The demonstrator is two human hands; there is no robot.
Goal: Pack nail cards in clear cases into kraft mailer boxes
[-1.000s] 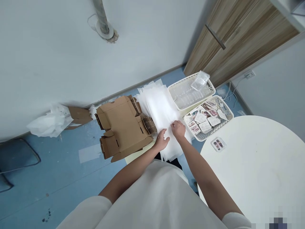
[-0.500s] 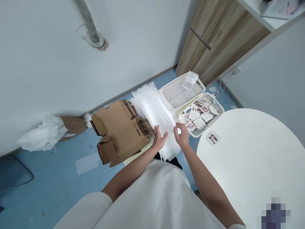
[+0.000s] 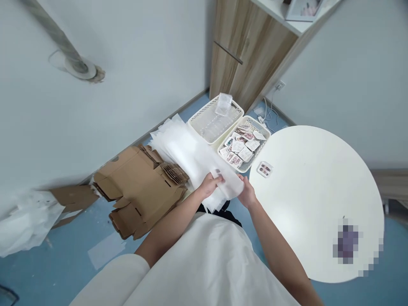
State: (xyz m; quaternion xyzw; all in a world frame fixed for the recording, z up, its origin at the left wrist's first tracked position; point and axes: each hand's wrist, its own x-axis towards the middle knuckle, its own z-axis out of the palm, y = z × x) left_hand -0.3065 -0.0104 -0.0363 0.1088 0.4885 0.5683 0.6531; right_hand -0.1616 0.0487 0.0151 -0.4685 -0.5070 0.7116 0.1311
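Observation:
My left hand grips the left side of a thin, translucent white packing sheet, with fingertips showing faintly through it. At the sheet's right edge, my right hand closes its fingers on the material. The sheet is lifted and bent over a stack of similar white sheets. I cannot tell whether it is a single layer or an open bag. Left of the stack lie flattened brown cardboard boxes.
Two cream baskets stand behind the sheets: one with clear plastic cases, the other with printed cards. A round white table at right carries a small clear case and a blurred purple item. A wooden cabinet stands behind.
My view has turned right. Both hands have taken hold of a white sheet and raised it from the stack; earlier the left hand was spread over the stack and the right pinched at its edge.

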